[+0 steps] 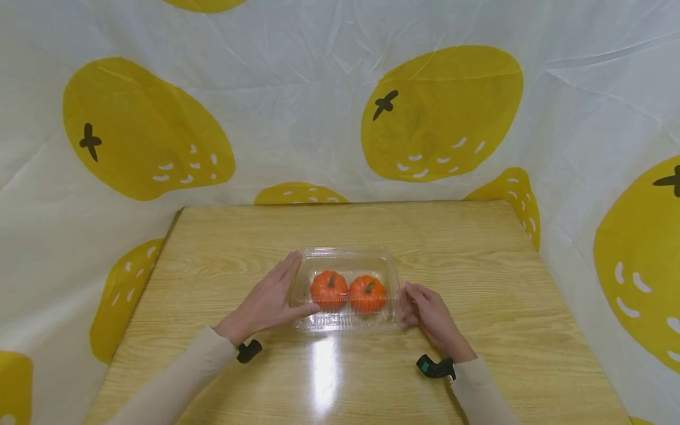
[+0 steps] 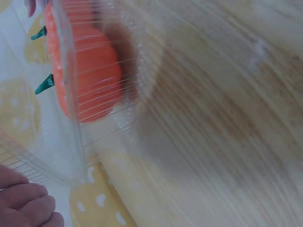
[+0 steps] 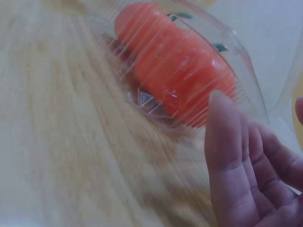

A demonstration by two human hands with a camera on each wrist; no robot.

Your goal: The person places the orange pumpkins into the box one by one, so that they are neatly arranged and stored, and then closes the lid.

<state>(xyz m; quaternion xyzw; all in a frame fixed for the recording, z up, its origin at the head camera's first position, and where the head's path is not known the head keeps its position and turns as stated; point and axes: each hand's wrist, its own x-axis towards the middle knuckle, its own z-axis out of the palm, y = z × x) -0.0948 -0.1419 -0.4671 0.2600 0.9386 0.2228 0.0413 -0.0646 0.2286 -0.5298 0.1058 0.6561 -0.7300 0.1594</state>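
A clear plastic clamshell container (image 1: 340, 322) sits on the table with two small orange pumpkins inside, a left pumpkin (image 1: 328, 292) and a right pumpkin (image 1: 368, 297), both with green stems. Along the container's left side lies my left hand (image 1: 265, 300), fingers straight, thumb stretched across the front left corner. At the right side is my right hand (image 1: 429, 313), its fingertips right at the edge and fingers loosely bent. The right wrist view shows the right thumb (image 3: 225, 142) straight in front of the ribbed wall. Part of the left fingers (image 2: 28, 203) shows in the left wrist view.
The wood-grain table (image 1: 234, 236) runs out to all sides of the container. White cloth (image 1: 297, 106) printed with yellow fruit hangs behind it and along both sides. Black bands circle both wrists, including the right wristband (image 1: 437, 367).
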